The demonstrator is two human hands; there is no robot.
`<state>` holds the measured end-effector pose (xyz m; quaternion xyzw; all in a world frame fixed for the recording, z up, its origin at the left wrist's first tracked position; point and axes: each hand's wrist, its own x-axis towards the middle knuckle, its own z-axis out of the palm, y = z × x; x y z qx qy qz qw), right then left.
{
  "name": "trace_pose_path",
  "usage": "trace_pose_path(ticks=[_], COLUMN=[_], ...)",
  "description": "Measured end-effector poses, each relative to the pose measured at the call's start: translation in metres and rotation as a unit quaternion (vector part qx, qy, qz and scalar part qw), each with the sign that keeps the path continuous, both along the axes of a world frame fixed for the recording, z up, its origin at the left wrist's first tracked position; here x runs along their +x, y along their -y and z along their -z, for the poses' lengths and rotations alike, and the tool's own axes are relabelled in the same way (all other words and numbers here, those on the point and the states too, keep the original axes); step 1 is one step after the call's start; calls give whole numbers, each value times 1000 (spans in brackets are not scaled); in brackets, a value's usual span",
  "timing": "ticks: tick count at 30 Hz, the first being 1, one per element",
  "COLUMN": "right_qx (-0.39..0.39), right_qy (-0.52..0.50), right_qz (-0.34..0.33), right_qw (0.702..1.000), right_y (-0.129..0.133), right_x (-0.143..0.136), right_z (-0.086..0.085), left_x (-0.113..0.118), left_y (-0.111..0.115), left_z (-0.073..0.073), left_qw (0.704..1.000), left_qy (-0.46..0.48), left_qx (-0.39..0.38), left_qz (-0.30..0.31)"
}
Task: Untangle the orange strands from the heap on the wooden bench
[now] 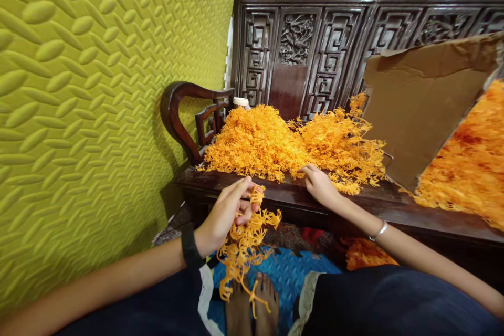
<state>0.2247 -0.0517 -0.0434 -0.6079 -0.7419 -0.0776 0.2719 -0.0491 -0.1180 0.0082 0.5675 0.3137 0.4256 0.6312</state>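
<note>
My left hand [228, 212] is closed around a bunch of orange plastic flower pieces [246, 247], which dangles below it over my feet. The pieces look like small curled blossoms strung together. My right hand [318, 182] reaches to the front edge of a large pile of similar orange pieces [260, 142] on the dark wooden bench [283, 189]. Its fingertips touch the pile's edge, fingers bent together; whether they pinch a piece is hidden. A looser orange heap [338, 139] lies just beyond that hand.
At the right, a cardboard sheet [425, 105] stands in front of another orange heap [464, 152]. A curved wooden armrest [173, 110] and a white-lidded container [241, 102] are at the left. More orange pieces [368, 254] lie under the bench, near a blue foam mat [307, 268].
</note>
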Motion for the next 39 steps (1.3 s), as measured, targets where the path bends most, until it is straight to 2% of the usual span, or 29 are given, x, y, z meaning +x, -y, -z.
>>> trace_pose_path(ticks=[3, 5, 6, 8, 10, 12, 15, 17, 19, 22, 26, 30, 35, 39], right_qx=[12, -25, -66, -160, -206, -210, -184, -150, -119, -76, -57, -195, -345, -399], right_qy=[-28, -120, -187, -315, -371, -332, -178, -98, -59, -31, -37, -32, -61, -88], right_qz=[-18, -103, -163, -262, -326, -387, -455, -463, -459, -458, -458, -435, -469, -489], right_qw=[999, 987, 966, 898, 845, 834, 853, 868, 878, 885, 886, 879, 811, 771], right_y=[11, 22, 29, 42, 53, 62, 68, 70, 70, 69, 70, 72, 73, 71], right_x=[-10, -23, -30, -46, -60, -68, -73, -73, -73, -74, -73, -72, -72, -69], right_z=[-13, -27, -34, -46, -56, -63, -69, -68, -65, -59, -58, -62, -57, -53], left_x=[1, 3, 4, 5, 6, 6, 7, 8, 10, 11, 11, 7, -3, -9], left_y=[-2, -3, -3, -3, -3, -3, -3, -4, -4, -2, 1, 2, 0, 0], left_z=[1, 3, 3, 5, 6, 7, 9, 10, 11, 12, 13, 15, 13, 8], left_qw=[1000, 1000, 1000, 1000, 999, 998, 996, 995, 994, 994, 982, 964, 931, 916], left_qy=[1, 1, -1, -11, -25, -33, -31, -30, -34, -53, -105, -179, -253, -273], left_qx=[-8, -12, -14, -21, -32, -47, -58, -60, -61, -48, -15, 7, 40, 35], left_qz=[-12, -19, -21, -17, -1, 24, 54, 72, 82, 86, 154, 199, 261, 292])
